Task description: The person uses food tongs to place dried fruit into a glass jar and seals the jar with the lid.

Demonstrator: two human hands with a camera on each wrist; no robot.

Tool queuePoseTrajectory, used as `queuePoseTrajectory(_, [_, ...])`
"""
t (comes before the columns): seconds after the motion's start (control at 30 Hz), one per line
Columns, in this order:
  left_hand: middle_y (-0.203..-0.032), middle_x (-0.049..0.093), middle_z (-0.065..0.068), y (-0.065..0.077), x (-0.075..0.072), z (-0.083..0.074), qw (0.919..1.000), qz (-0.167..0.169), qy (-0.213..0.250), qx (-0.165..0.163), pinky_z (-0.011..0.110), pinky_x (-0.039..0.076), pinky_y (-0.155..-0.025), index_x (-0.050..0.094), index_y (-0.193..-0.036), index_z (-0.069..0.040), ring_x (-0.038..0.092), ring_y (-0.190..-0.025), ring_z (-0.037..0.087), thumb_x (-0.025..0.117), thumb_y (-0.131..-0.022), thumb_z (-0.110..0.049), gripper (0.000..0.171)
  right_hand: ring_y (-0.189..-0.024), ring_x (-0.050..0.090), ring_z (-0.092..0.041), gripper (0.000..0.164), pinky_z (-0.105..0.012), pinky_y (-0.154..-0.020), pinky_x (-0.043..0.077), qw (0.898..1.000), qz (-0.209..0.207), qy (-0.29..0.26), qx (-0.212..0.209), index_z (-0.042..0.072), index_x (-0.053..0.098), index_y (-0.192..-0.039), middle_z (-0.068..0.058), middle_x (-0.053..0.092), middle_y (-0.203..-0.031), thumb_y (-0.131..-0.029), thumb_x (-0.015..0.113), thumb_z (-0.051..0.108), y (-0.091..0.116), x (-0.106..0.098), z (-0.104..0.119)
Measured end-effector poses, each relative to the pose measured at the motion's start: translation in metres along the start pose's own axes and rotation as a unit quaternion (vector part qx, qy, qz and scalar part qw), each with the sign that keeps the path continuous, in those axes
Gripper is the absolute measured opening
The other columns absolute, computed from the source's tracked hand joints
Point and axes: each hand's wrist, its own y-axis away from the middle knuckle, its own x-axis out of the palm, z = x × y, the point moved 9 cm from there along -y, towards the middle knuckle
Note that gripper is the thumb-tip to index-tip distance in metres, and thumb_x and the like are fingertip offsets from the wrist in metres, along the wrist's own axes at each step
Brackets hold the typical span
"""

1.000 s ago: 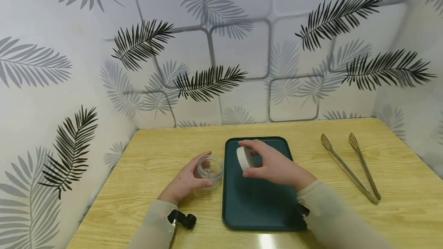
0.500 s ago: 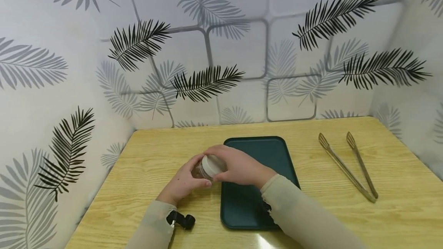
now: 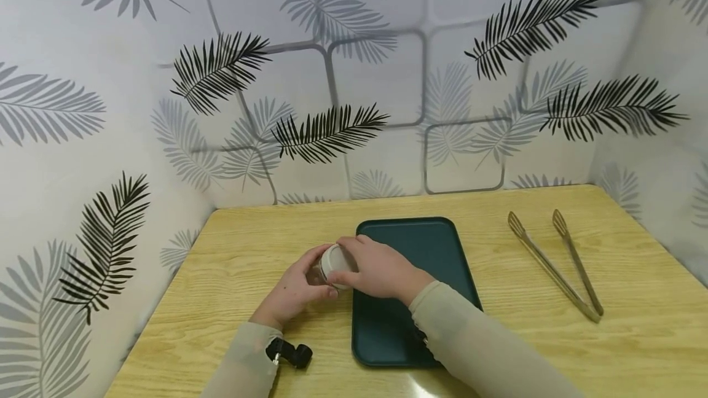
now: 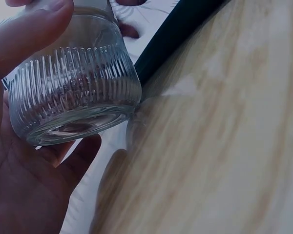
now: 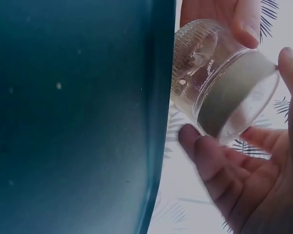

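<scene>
A ribbed clear glass jar (image 4: 78, 80) is gripped by my left hand (image 3: 292, 290), thumb on one side and fingers around the other. Small brownish pieces show through its wall. The jar is tilted, its base raised off the table in the left wrist view. A white lid (image 5: 237, 90) sits over the mouth of the jar, and my right hand (image 3: 383, 270) holds it by the edge between thumb and fingers. In the head view the two hands meet just left of the dark green tray (image 3: 415, 349), with the right forearm crossing over it.
Metal tongs (image 3: 555, 269) lie spread on the wooden table (image 3: 265, 226) to the right of the tray. A leaf-patterned wall (image 3: 381, 158) rises behind the table and along its left side. A black wrist mount (image 3: 290, 352) is strapped to the left wrist.
My right hand has brought the lid leftward from above the tray onto the jar's mouth, then turned slightly with it. My left hand has stayed around the jar.
</scene>
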Motion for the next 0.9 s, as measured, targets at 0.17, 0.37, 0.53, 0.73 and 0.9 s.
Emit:
queuePoseTrajectory(0.17, [-0.141, 0.053, 0.002, 0.000, -0.001, 0.000, 1.0000, -0.004, -0.007, 0.005, 0.037, 0.050, -0.093, 0.041, -0.154, -0.029, 0.056, -0.118, 0.026, 0.086, -0.083, -0.023, 0.084, -0.083, 0.058, -0.014, 0.066, -0.035, -0.072, 0.050, 0.999, 0.007, 0.027, 0.024, 0.013, 0.059, -0.135, 0.001, 0.062, -0.106, -0.095, 0.055, 0.066, 0.002, -0.003, -0.005])
queuePoseTrajectory(0.37, [-0.144, 0.051, 0.000, 0.000, -0.002, 0.000, 0.9999, 0.003, -0.009, 0.007, 0.040, 0.048, -0.095, 0.037, -0.155, -0.030, 0.057, -0.117, 0.025, 0.084, -0.085, -0.025, 0.084, -0.128, 0.049, -0.023, 0.072, -0.041, -0.095, 0.049, 0.994, 0.032, 0.011, -0.107, 0.028, 0.038, -0.158, -0.006, 0.040, -0.153, -0.094, 0.072, 0.034, 0.006, -0.005, 0.015])
queuePoseTrajectory(0.53, [-0.146, 0.049, 0.001, 0.000, 0.000, 0.000, 0.9999, 0.012, -0.003, 0.009, 0.039, 0.047, -0.095, 0.036, -0.157, -0.027, 0.056, -0.118, 0.026, 0.083, -0.086, -0.023, 0.085, -0.123, 0.053, -0.024, 0.065, -0.041, -0.093, 0.049, 0.991, 0.034, 0.023, -0.124, 0.030, 0.043, -0.155, -0.008, 0.044, -0.148, -0.096, 0.070, 0.027, 0.006, -0.003, 0.022])
queuePoseTrajectory(0.73, [-0.146, 0.049, 0.006, 0.000, 0.003, -0.001, 0.9995, 0.021, 0.020, 0.008, 0.037, 0.049, -0.095, 0.036, -0.157, -0.027, 0.056, -0.122, 0.026, 0.082, -0.087, -0.018, 0.084, -0.100, 0.061, -0.021, 0.063, -0.041, -0.084, 0.052, 0.999, 0.017, 0.031, 0.018, 0.021, 0.047, -0.152, -0.009, 0.057, -0.131, -0.102, 0.049, 0.058, 0.000, 0.000, 0.007])
queuePoseTrajectory(0.9, [-0.145, 0.050, 0.004, 0.000, 0.002, 0.000, 0.9994, 0.022, 0.027, 0.010, 0.038, 0.048, -0.096, 0.035, -0.157, -0.028, 0.056, -0.122, 0.025, 0.081, -0.087, -0.019, 0.084, -0.129, 0.050, -0.028, 0.067, -0.046, -0.099, 0.047, 0.998, 0.036, 0.029, -0.043, 0.025, 0.035, -0.159, -0.010, 0.044, -0.151, -0.101, 0.057, 0.050, 0.002, -0.001, 0.016])
